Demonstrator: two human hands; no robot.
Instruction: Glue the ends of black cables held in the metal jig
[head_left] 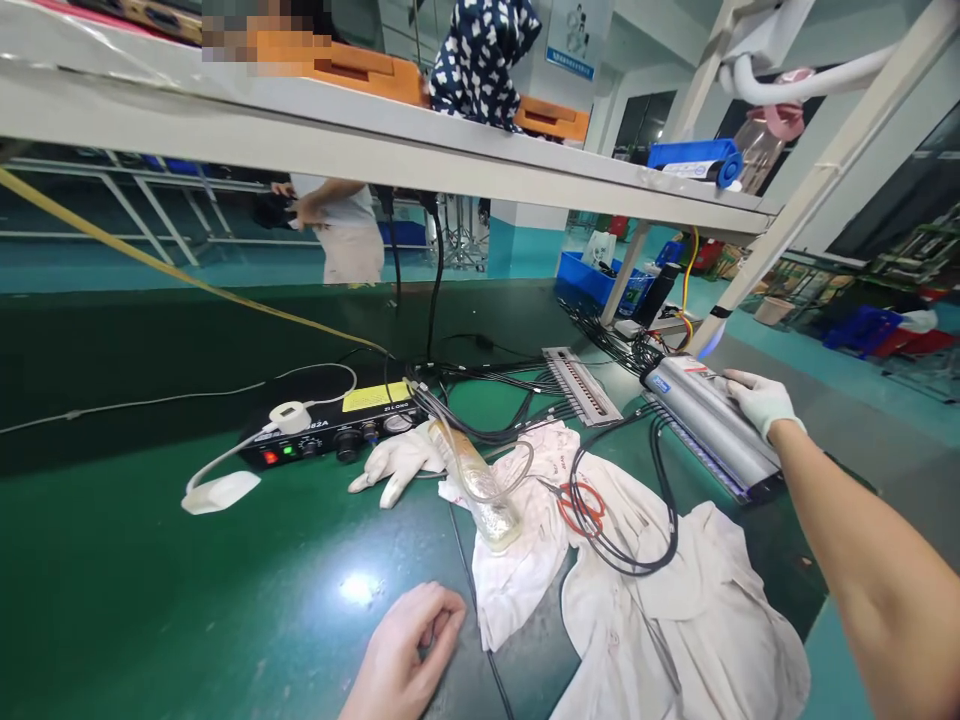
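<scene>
Silver housing (701, 418): underside hidden. Gloved right hand (761, 402): at its right side; grip obscured, cannot tell. Left hand (416, 645): curled narrow, well left of the housing, forearm cut off.

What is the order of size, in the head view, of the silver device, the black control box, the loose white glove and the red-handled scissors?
1. Silver device, black control box: too alike to rank
2. Loose white glove
3. Red-handled scissors
</scene>
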